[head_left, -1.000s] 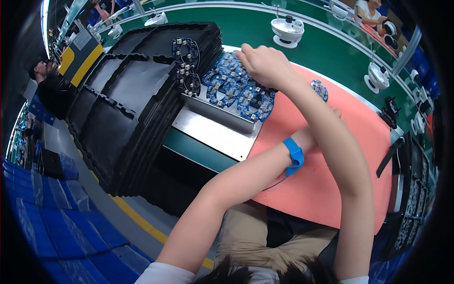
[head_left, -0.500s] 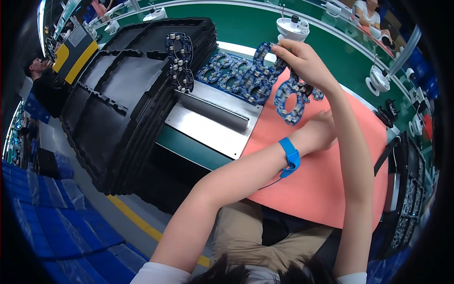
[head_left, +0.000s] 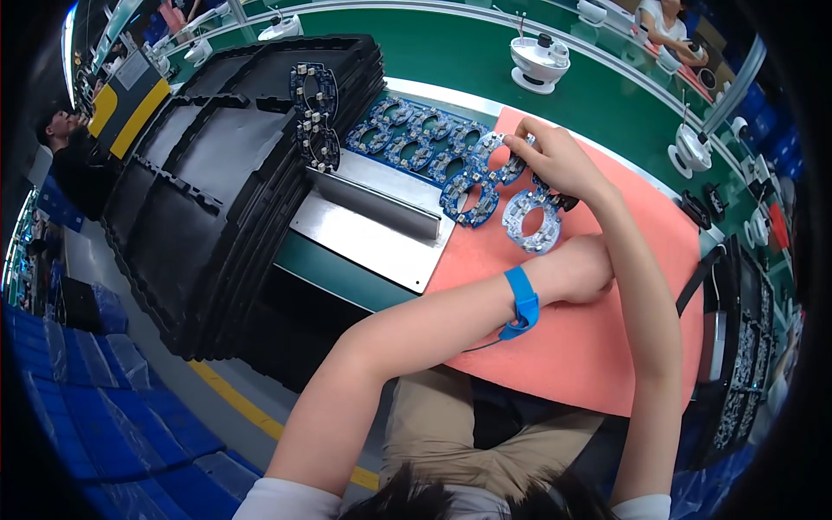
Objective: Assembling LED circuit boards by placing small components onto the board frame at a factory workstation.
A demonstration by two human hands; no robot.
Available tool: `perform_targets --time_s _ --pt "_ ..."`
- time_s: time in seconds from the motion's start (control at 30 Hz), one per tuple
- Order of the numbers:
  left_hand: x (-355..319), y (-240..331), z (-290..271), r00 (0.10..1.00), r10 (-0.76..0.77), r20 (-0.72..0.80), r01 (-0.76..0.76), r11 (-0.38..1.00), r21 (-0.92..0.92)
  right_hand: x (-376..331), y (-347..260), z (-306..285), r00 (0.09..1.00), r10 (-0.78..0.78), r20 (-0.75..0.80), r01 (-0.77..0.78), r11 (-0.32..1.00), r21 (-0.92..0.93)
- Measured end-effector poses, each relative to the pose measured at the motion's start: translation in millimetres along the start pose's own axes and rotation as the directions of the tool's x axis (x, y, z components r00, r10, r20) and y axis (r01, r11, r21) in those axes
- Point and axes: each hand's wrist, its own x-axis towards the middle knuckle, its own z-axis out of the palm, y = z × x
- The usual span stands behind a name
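Two hands were busy when I checked the feed, so here's the sweep from the left. Far left of the desk sat a tall stack of black trays (head_left: 199, 191), with a pair of blue ring-shaped circuit boards (head_left: 314, 117) leaning against its right edge. Next came the metal plate (head_left: 373, 225) and a row of blue ring boards (head_left: 416, 143) lying along its far edge.

What changed: half a second back the right hand was holding a ring board strip up in the air, and by this frame it had come down onto the pink mat (head_left: 598, 347), near the mat's far-left corner. My read is the piece was getting laid flat there.

My left hand (head_left: 589, 269) lay on the mat, mostly tucked under the right forearm, so I couldn't tell if its fingers were closed; blue wrist strap (head_left: 521, 299) on it. My right hand (head_left: 559, 160) had fingers pressed on the ring board strip (head_left: 507, 195).

Beyond, white lamp-like fixtures (head_left: 539, 61) lined the green bench (head_left: 451, 61), well apart from the boards. Nothing blocked the mat.
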Motion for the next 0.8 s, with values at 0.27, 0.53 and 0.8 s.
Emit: perform_targets --time_s 0.27,0.53,0.8 --pt "-3.4 -1.4 3.4 0.995 0.074 -0.070 -0.072 0.997 0.031 -6.1 7.1 5.0 0.998 0.056 0.022 -0.053 0.989 -0.136" --pt "4.9 -14.0 18.7 0.984 0.157 -0.084 -0.148 0.984 0.099 -24.6 -6.7 16.7 0.967 -0.253 -0.039 0.140 0.650 -0.747" --pt "-5.7 -29.7 17.5 0.957 0.196 -0.212 -0.177 0.979 0.105 23.0 -97.0 31.3 0.824 -0.490 -0.284 0.453 0.871 -0.187"
